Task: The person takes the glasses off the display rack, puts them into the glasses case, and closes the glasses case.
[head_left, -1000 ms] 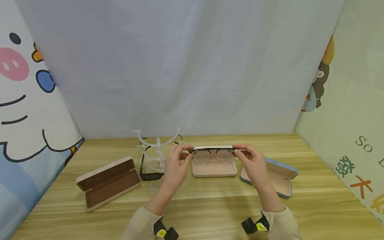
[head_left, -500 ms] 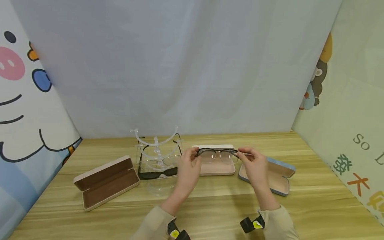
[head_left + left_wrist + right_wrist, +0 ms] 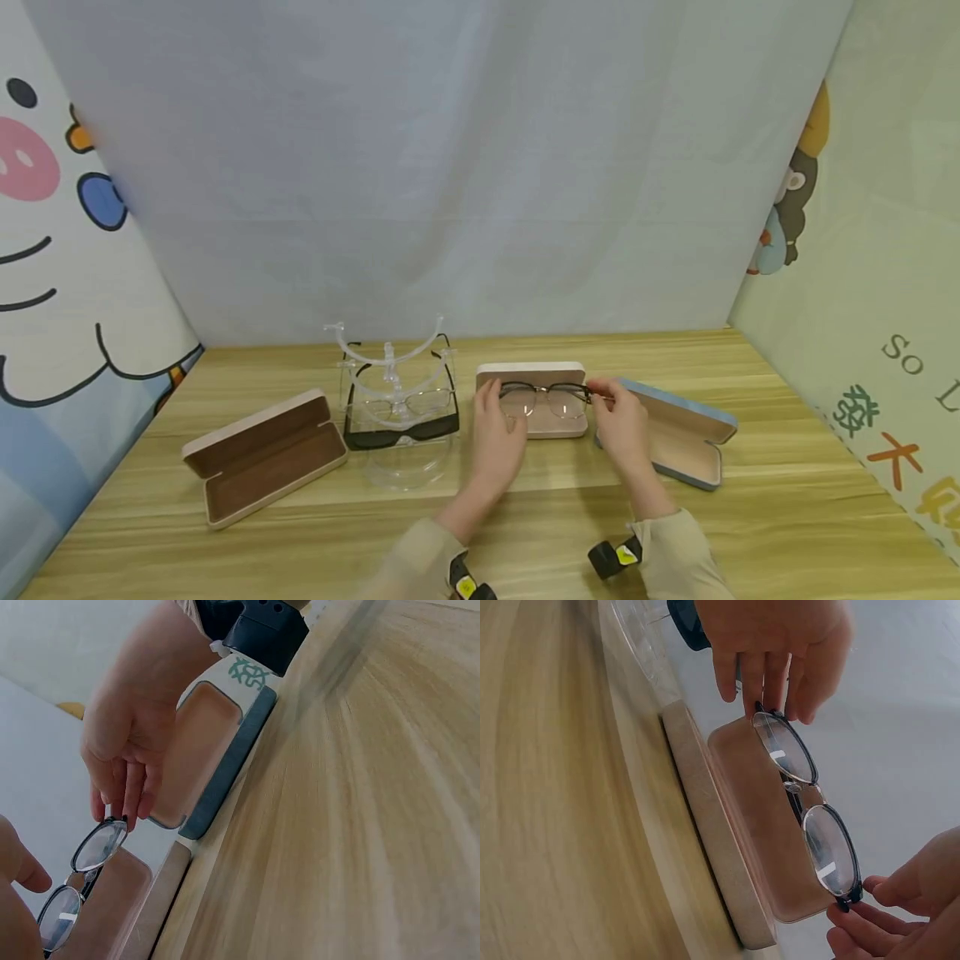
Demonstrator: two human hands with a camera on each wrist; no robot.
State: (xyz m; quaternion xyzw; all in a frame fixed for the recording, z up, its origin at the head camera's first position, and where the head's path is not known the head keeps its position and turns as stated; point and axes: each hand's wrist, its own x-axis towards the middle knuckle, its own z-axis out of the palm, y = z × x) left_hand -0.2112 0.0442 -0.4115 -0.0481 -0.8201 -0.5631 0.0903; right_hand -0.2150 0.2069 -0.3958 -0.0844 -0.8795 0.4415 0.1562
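While the black-browed glasses (image 3: 542, 389) hang level in front of the open middle case (image 3: 561, 433), we see a hand at each end of them. The right hand (image 3: 622, 421) pinches the outer corner between thumb and fingertips, a hold that, we judge, steadies the frame and spares the lenses from smears. The left hand (image 3: 498, 442) is looser: its fingers reach out nearly straight against the opposite corner, its thumb free, so we take it to be guiding more than carrying. Behind the bridge, our right wrist view shows a dark temple lying across, apparently folded to make the glasses flatter. We cannot tell whether the lower rims touch the case.

That case sits squarely facing the person, lid tipped back, probably so that both hands can get at its inside. The blue case (image 3: 692, 455) and the brown-lined case (image 3: 279, 467) stand open and angled inward, likely for easy reach. Between the middle and brown-lined cases, the clear stand (image 3: 388, 354) carries dark sunglasses (image 3: 373, 439) low down, its tiers presumably keeping frames apart.
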